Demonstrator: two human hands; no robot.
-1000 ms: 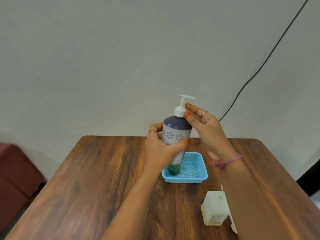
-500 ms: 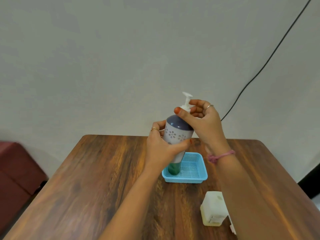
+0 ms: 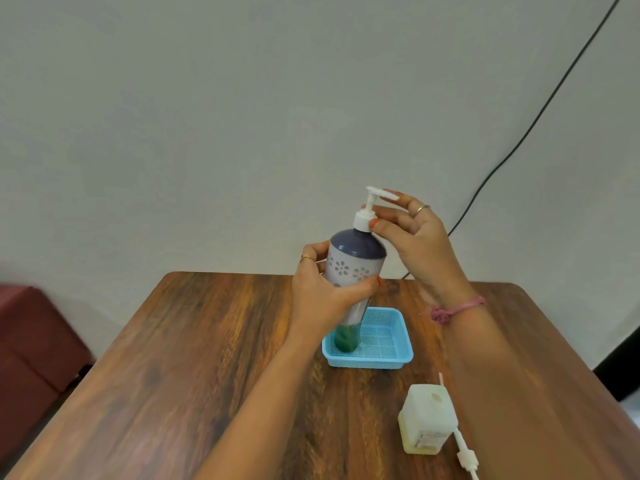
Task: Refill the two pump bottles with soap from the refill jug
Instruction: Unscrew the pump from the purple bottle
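The white collar of the pump (image 3: 363, 220) is pinched between thumb and fingers of the right hand (image 3: 412, 237), while the body of the flowered pump bottle (image 3: 353, 271) is wrapped firmly by the left hand (image 3: 322, 299). The bottle is held tilted, its green base resting inside the blue basket (image 3: 391, 355) at the far middle of the wooden table (image 3: 207, 358). It is judged that the pump is being unscrewed (or possibly tightened; this cannot be told). Near the front edge a small square bottle (image 3: 427, 417) is standing open, and its loose pump (image 3: 465, 455) is lying just beside it on the table. A refill jug is not seen anywhere.

Some risks are to be noted. If the collar is turned while the bottle is leaning, the base could slide in the basket and soap could be spilled. The open square bottle could also be knocked over by the right forearm, which passes close above it.
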